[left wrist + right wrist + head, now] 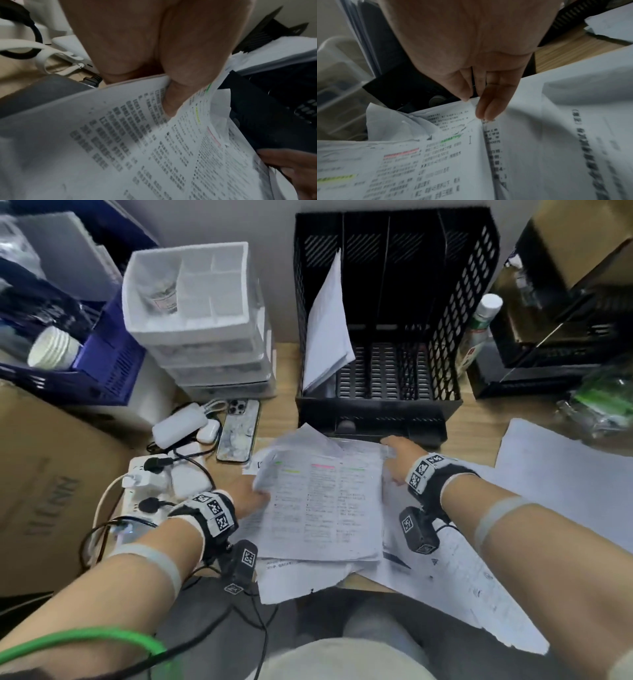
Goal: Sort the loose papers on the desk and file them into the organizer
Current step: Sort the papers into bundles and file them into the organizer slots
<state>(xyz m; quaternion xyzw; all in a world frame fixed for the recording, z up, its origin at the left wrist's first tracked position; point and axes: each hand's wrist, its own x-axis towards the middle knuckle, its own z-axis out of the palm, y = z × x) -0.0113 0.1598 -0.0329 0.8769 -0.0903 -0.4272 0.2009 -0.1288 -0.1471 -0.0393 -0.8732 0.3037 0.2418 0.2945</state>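
Wooden table (286, 361): our left hand (248, 498) and right hand (397, 458) pinch opposite side edges of the printed white paper stack (325, 508), fingers (483, 108) clamped; black mesh plastic organizer (476, 313) stands directly beyond, long axis pointing into it.

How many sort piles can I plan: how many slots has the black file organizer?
4, side by side in the file organizer; the leftmost holds papers, the rest look empty.
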